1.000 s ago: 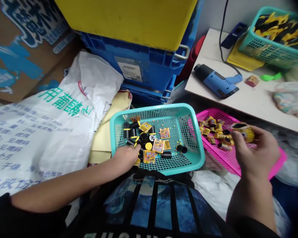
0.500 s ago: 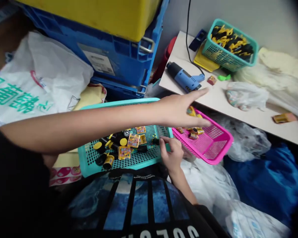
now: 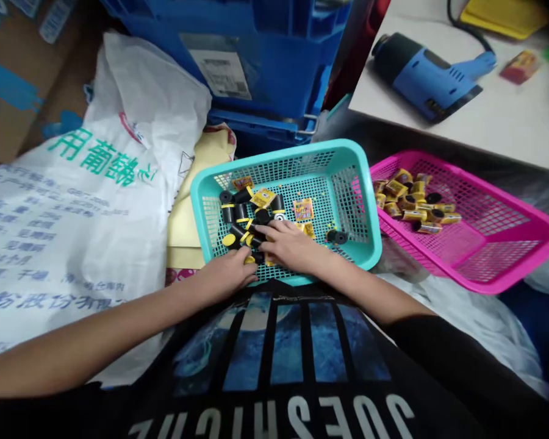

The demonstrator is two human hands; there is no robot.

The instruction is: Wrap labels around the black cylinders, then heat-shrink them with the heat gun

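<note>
Precariously, both hands work inside a teal plastic mesh basket [image 3: 283, 155], among loose black cylinders [image 3: 240, 213] and small printed yellow packets [image 3: 303, 209]. The right hand [image 3: 288, 239] lies over the cluster, its fingers [image 3: 265, 230] curved down onto the cylinders; the left hand [image 3: 226, 272] sits at the basket's near edge, its fingers [image 3: 249, 263] curled inward. Whether either hand is grasping anything cannot be told. Just right of the basket, a magenta mesh basket [image 3: 485, 228] holds yellow-wrapped rolls [image 3: 405, 204]. Seemingly perched on a cream sheet [image 3: 180, 244], the teal basket could tilt under pressing hands, spilling loose pieces over its low rim.
</note>
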